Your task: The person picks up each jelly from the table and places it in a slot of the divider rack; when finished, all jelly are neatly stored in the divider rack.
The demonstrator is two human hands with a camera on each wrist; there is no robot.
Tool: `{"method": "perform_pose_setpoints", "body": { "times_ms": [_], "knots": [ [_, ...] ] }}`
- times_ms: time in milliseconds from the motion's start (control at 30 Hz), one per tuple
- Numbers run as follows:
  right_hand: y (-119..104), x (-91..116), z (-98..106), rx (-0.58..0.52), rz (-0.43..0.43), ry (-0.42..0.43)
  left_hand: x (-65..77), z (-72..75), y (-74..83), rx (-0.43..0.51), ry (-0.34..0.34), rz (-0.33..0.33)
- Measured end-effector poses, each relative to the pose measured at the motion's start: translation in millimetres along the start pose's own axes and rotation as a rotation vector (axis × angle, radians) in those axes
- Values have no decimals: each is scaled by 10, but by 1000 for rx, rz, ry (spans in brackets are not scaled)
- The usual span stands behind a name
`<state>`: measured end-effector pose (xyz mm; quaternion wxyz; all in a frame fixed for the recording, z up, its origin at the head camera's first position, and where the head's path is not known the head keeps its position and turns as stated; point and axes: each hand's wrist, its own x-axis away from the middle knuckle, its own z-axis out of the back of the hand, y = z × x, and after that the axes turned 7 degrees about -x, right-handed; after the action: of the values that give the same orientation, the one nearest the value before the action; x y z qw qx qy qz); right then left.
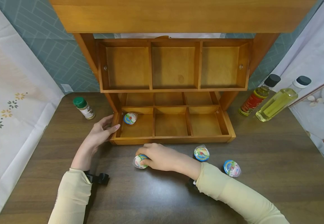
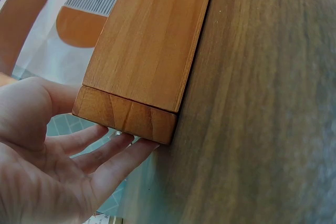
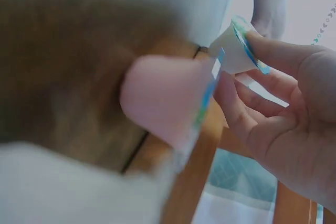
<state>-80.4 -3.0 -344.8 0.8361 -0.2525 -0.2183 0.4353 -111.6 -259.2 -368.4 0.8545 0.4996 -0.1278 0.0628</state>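
In the head view my right hand (image 1: 162, 157) pinches a small jelly cup (image 1: 139, 161) by its rim, just in front of the wooden rack. In the right wrist view, thumb and fingers meet on this cup (image 3: 231, 53), which is tilted with its printed lid towards the palm. My left hand (image 1: 101, 132) rests on the left end of the rack's lower tray (image 1: 173, 140). Its fingers lie straight along the outer side, the thumb over the rim. Another jelly cup (image 1: 130, 118) lies in the tray's left compartment.
Two more jelly cups (image 1: 201, 153) (image 1: 232, 168) lie on the table near my right forearm. A green-capped seasoning jar (image 1: 84, 108) stands left of the rack. Two oil bottles (image 1: 252, 101) (image 1: 278, 104) stand at the right. An upper three-compartment tray (image 1: 174, 91) overhangs the lower one.
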Motion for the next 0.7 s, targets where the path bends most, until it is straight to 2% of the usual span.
{"method": "perform_pose_setpoints", "body": {
  "times_ms": [167,367,567,700],
  "knots": [
    [2,-6,142,-32,51,67,-10,-4,-3,-9,6,1],
    [43,-113,312,-71,96,170,-3,-5,4,-9,8,4],
    [139,-285,478,-66,58,153,-13,-8,-5,0,6,7],
    [218,-431,554,-54,1,134,-7,-10,-3,10,5,4]
  ]
}}
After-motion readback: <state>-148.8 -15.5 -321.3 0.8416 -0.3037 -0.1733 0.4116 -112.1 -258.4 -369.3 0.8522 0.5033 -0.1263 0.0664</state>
